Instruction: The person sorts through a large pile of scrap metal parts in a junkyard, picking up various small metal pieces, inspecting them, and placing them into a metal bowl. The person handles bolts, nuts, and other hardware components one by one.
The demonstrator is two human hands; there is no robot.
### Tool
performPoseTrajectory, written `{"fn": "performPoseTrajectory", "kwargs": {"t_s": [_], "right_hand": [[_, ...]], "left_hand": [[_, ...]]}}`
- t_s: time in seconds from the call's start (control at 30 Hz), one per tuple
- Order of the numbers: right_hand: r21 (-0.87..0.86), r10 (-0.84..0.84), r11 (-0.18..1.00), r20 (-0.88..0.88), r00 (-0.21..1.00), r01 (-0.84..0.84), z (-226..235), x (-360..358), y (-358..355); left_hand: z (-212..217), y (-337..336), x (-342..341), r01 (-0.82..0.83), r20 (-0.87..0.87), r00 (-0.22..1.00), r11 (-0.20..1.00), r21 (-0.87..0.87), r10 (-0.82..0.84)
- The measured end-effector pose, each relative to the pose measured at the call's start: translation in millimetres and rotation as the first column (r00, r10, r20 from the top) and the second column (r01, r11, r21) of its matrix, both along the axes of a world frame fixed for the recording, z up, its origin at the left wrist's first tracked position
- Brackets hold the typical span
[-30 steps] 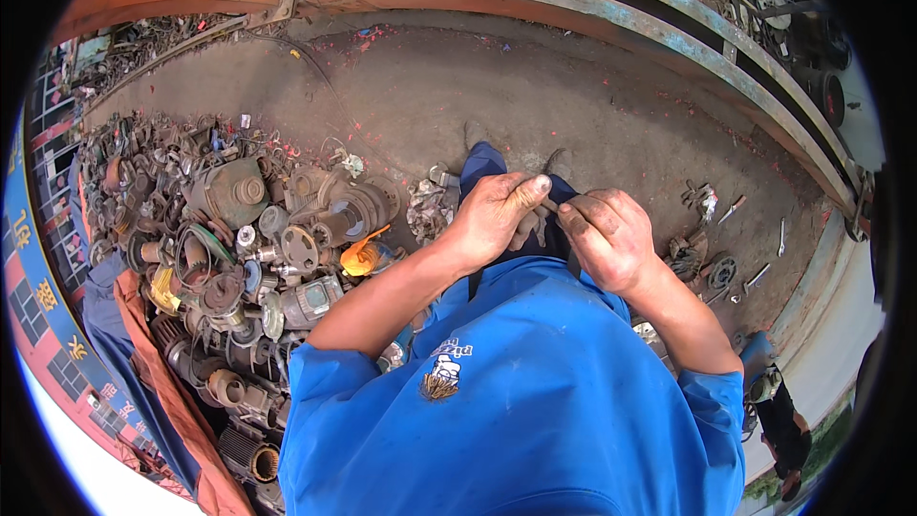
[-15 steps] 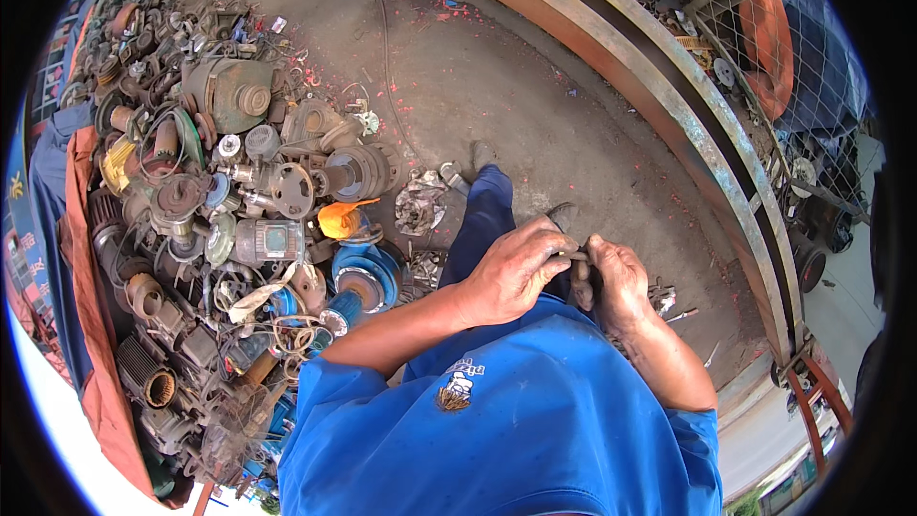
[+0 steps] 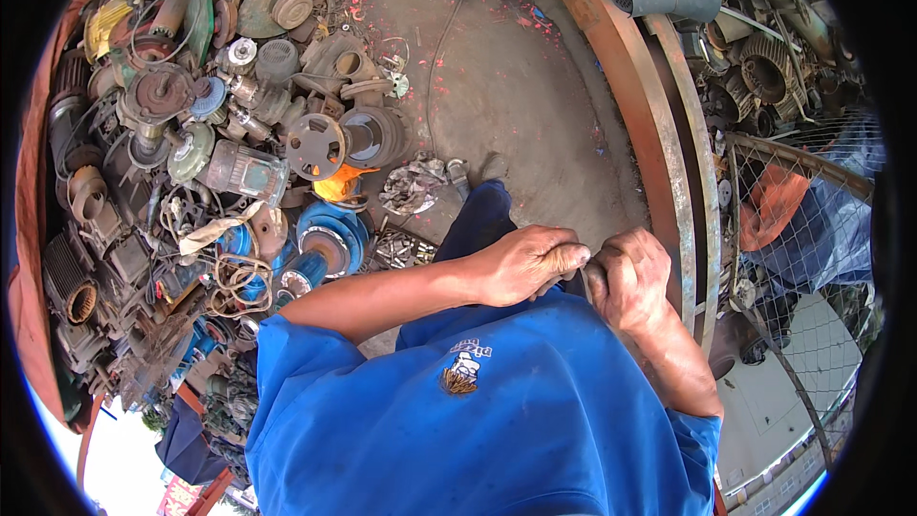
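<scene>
In front of my blue shirt [image 3: 420,401], my two hands meet over my lap. My left hand [image 3: 528,265] is closed, its thumb laid along the curled fingers and pointing at the other hand. Close beside it, nearly touching, is my right hand [image 3: 632,275], with fingers bent into a pinch. Whatever lies between or inside the fingers is hidden by them; only a dark sliver shows in the gap. Below them is my dark blue trouser leg [image 3: 478,220], with a dusty shoe [image 3: 494,166] beyond the knee.
Used motors and pump parts pile up on the left, among them a grey motor [image 3: 250,172] and a blue flanged housing [image 3: 330,241]. A crumpled dirty rag [image 3: 413,184] lies by my foot. A rusty steel beam [image 3: 659,134] curves along the right, before a wire mesh [image 3: 812,220].
My view has turned, so the beam and pile shift. My hands have rolled inward and closed further; the small brown metal piece seen between them earlier is now hidden.
</scene>
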State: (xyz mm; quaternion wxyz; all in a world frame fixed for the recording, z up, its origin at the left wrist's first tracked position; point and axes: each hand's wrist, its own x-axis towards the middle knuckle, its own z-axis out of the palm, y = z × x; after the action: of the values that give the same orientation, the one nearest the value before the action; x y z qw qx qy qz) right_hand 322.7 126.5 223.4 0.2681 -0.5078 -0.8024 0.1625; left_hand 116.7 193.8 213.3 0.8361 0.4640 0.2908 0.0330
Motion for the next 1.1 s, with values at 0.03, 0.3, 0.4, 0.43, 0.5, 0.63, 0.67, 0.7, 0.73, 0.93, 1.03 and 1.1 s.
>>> {"fn": "performPoseTrajectory", "kwargs": {"t_s": [0.03, 0.3, 0.4, 0.43, 0.5, 0.63, 0.67, 0.7, 0.73, 0.93, 1.03, 1.1], "right_hand": [[-0.098, 0.009, 0.995, -0.116, 0.993, -0.021, 0.9, -4.0, 12.7], [-0.866, -0.657, 0.021, -0.389, 0.646, -0.5, 9.5, -39.7, 91.3], [-0.377, 0.139, 0.872, -0.417, 0.898, -0.31, -5.4, -52.3, 129.2], [-0.146, 0.26, 0.934, -0.346, 0.901, -0.325, -13.5, -55.7, 148.8], [-0.025, 0.374, 0.92, -0.237, 0.897, -0.39, -23.0, -57.9, 185.5], [-0.657, 0.101, 0.597, -0.509, 0.855, -0.461, -27.7, -73.9, 247.2], [-0.821, -0.177, 0.179, -0.57, 0.803, -0.543, -27.8, -76.4, 263.2], [-0.79, -0.338, -0.057, -0.561, 0.756, -0.611, -25.4, -76.6, 279.4], [-0.74, -0.384, -0.165, -0.56, 0.734, -0.652, -21.7, -77.3, 296.9], [-0.095, 0.59, 0.752, -0.345, 0.731, -0.652, 3.7, -90.8, 384.1], [-0.224, 0.508, 0.674, -0.55, 0.663, -0.703, 12.9, -106.1, 413.6], [-0.6, 0.139, 0.338, -0.73, 0.669, -0.725, 19.2, -118.9, 420.8]], "left_hand": [[2.3, 5.0, -3.7, -0.061, -0.001, 0.998, 0.994, 0.086, 0.061], [1.9, 60.9, -54.6, -0.099, 0.068, 0.991, 0.292, 0.951, 0.112], [-0.4, 74.6, -58.0, -0.248, 0.11, 0.94, 0.421, 0.872, 0.324], [0.2, 78.6, -58.2, -0.331, 0.072, 0.918, 0.652, 0.682, 0.391], [2.9, 87.6, -56.7, -0.573, -0.084, 0.817, 0.819, -0.013, 0.57], [3.5, 136.3, -60.3, -0.509, -0.166, 0.77, 0.75, 0.422, 0.616], [1.6, 153.0, -62.8, -0.311, -0.086, 0.789, 0.516, 0.798, 0.609], [5.9, 166.3, -66.0, -0.227, -0.084, 0.796, 0.424, 0.877, 0.6], [11.9, 181.0, -68.6, -0.201, -0.071, 0.796, 0.374, 0.905, 0.6], [42.6, 227.1, -72.8, -0.855, -0.154, 0.509, 0.518, 0.018, 0.847], [48.7, 245.5, -80.4, -0.815, -0.03, 0.509, 0.493, 0.304, 0.86], [46.1, 264.1, -95.2, -0.507, 0.026, 0.632, 0.388, 0.77, 0.775]]}}
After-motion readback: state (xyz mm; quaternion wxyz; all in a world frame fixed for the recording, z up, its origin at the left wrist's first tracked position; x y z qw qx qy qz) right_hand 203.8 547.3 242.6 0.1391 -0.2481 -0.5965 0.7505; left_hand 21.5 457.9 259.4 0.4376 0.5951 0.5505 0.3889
